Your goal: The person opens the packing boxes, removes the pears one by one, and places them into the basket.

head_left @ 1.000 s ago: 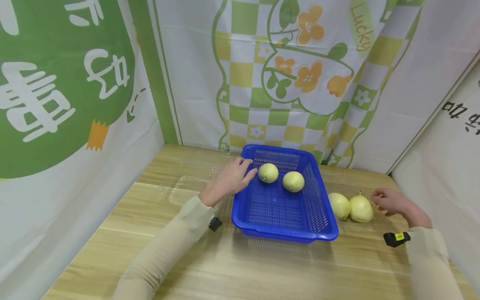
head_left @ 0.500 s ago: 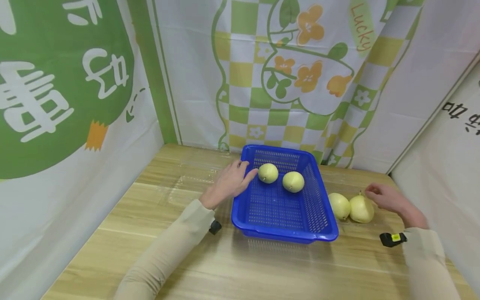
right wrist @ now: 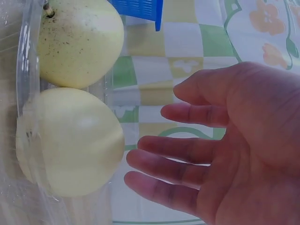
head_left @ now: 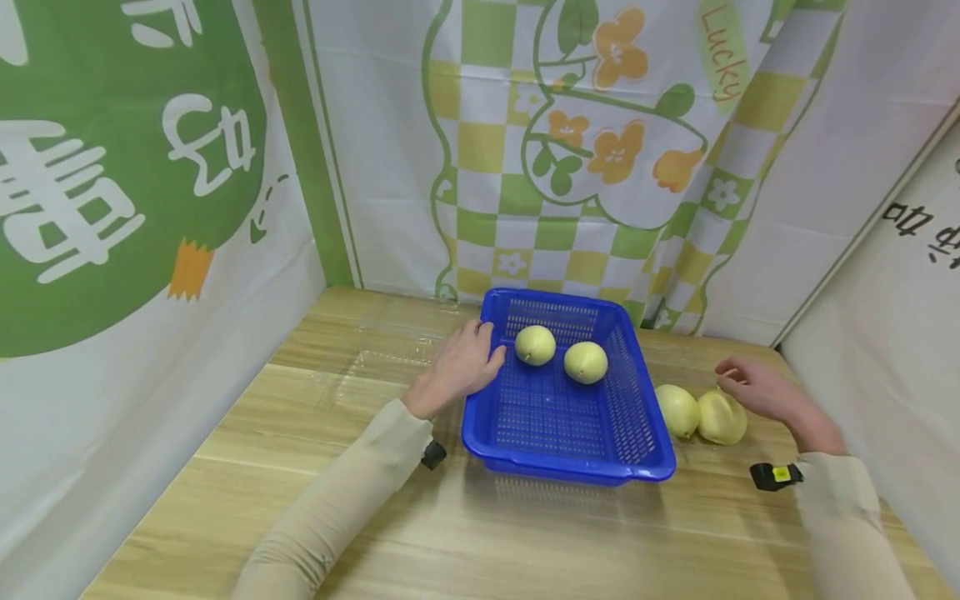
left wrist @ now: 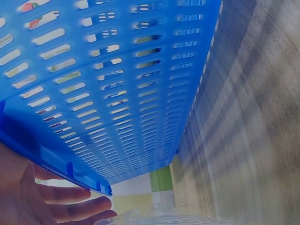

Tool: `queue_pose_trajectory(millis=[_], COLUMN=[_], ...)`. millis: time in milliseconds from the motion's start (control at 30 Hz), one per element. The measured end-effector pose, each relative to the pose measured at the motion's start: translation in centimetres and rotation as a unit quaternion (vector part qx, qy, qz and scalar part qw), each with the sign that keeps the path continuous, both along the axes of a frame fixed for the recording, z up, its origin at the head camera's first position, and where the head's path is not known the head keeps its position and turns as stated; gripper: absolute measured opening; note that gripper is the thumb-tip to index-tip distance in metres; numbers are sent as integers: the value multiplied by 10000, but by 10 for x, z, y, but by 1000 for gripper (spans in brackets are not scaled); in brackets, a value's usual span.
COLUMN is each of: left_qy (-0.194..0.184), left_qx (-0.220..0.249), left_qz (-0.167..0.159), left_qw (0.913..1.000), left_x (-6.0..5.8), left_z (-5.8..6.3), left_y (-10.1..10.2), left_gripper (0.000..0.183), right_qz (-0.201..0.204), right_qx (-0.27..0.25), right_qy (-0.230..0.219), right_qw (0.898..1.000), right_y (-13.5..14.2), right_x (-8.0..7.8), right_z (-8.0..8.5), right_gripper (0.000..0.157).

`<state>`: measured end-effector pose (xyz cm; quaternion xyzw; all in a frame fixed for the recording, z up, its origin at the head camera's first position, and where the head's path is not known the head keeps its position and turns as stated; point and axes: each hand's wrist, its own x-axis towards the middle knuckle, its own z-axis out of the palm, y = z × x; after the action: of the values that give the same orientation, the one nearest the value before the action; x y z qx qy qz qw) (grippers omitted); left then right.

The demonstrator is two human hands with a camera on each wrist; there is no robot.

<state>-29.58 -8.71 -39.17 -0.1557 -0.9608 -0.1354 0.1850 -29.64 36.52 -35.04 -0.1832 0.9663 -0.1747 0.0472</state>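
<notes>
My left hand (head_left: 461, 367) rests at the left rim of a blue plastic basket (head_left: 480, 417). In the left wrist view its fingers (left wrist: 75, 208) lie fairly straight along the rim, and the rim hides part of the hand. Two pale yellow pears, one on the left (head_left: 536, 345) and one on the right (head_left: 586, 362), lie inside the basket. My right hand (head_left: 761, 389) hovers above and behind the outer pear (head_left: 722, 417) of another pair. That pair, with the inner pear (head_left: 677, 411), sits in a clear plastic container (right wrist: 28, 61). In the right wrist view the fingers are spread, apart from the pears.
Another clear plastic container (head_left: 375, 375) lies left of the basket on the wooden table (head_left: 420, 542). A patterned curtain (head_left: 487, 192) hangs directly behind. White cloth walls stand to the left (head_left: 247, 333) and right (head_left: 892, 333).
My right hand has moved left, from beside the outer pear to above and behind it. The left hand has barely shifted at the rim. Basket and pears stay in place.
</notes>
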Motion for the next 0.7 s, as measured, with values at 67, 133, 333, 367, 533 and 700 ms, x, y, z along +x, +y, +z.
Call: queue_pose_trajectory(millis=[67, 133, 333, 367, 533, 700], left_qy=[39, 63, 60, 55, 56, 10], left_qx=[28, 60, 77, 81, 130, 218], left_qz=[-10, -14, -3, -8, -16, 39], left_qw=[10000, 10000, 10000, 10000, 9999, 9998], left_x=[0, 0, 0, 0, 0, -1], left_z=[0, -1, -1, -1, -2, -2], left_y=[0, 0, 1, 1, 1, 1], left_gripper=[46, 46, 44, 43, 41, 40], right_qz=[-5, -32, -165, -169, -151, -166], right_qx=[26, 112, 452, 509, 634, 609], right_qy=[17, 42, 72, 70, -7, -77], right_qw=[10000, 9999, 9988, 9985, 9979, 9980], right_y=[-1, 0, 2, 3, 2, -2], right_x=[-1, -2, -5, -5, -4, -1], right_z=[-1, -4, -14, -15, -18, -18], right_gripper=[38, 37, 34, 34, 38, 38])
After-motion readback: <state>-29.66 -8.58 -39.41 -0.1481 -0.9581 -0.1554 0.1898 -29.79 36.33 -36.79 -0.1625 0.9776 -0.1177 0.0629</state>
